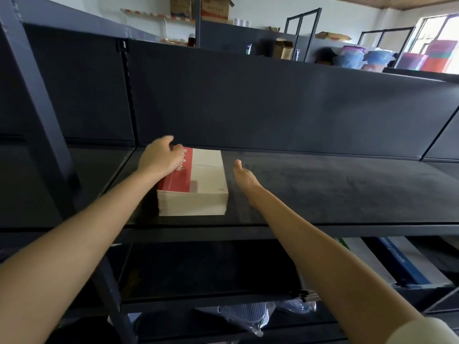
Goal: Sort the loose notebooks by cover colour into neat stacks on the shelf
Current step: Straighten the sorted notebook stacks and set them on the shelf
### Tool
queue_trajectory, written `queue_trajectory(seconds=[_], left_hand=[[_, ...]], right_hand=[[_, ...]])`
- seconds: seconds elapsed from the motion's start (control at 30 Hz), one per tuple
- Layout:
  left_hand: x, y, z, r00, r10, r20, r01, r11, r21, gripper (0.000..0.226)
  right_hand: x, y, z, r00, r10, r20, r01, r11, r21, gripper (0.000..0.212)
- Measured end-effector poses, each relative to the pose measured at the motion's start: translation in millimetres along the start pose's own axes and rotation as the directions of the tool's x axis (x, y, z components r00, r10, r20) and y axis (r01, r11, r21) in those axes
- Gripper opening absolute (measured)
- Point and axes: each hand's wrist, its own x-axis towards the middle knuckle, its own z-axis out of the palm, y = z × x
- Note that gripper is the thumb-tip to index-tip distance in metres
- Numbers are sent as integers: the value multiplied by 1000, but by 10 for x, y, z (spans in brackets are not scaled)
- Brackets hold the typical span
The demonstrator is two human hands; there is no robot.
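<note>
A thick stack of notebooks point(198, 184) with a red-and-white cover lies on the dark shelf point(323, 189), left of the middle. My left hand point(159, 157) rests on the stack's far left corner, fingers curled over its back edge. My right hand point(244, 177) hovers just right of the stack, fingers straight, edge-on to the camera, a small gap from the stack's side. It holds nothing.
The shelf's dark back panel point(273, 100) rises behind the stack. A lower shelf holds blue-and-white notebooks point(402, 264) at the right. Plastic-wrapped items point(248, 316) lie on the shelf below. A dark upright post point(37, 108) stands at the left.
</note>
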Motion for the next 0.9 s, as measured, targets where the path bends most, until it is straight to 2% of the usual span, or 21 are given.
queue_trajectory(seconds=[0.1,0.27,0.37,0.47,0.53,0.67,0.77,0.9], left_hand=[[-126,494,196,989,141,32,-145,977,159,51],[-508,1171,884,965,239,110,-262,900,348,49],[-784,1428,1345,958,264,115,-288,867,408,48],[-1155,1604,1775,969,212,130,-247,876,413,48],[-1444,1684,2046,968,217,123,-249,877,411,48],[-1980,1709,2557,958,244,154,-288,846,449,46],[-2240,1618,2852,932,325,158,-362,837,410,36],[-2486,1489,3201,910,357,212,-415,800,434,31]], right_hand=[[-60,0,-227,988,-154,-13,144,946,-292,55],[-193,300,-726,940,-338,48,292,725,-624,45],[-358,634,-1147,927,-364,93,300,567,-767,58],[-605,1029,-1527,929,-344,138,297,468,-833,65],[-764,1341,-1736,938,-307,158,287,439,-851,65],[-999,1968,-2006,931,-306,197,314,404,-859,66],[-1099,2355,-2068,921,-327,214,337,390,-857,66],[-1106,2883,-2056,934,-248,258,342,407,-847,64]])
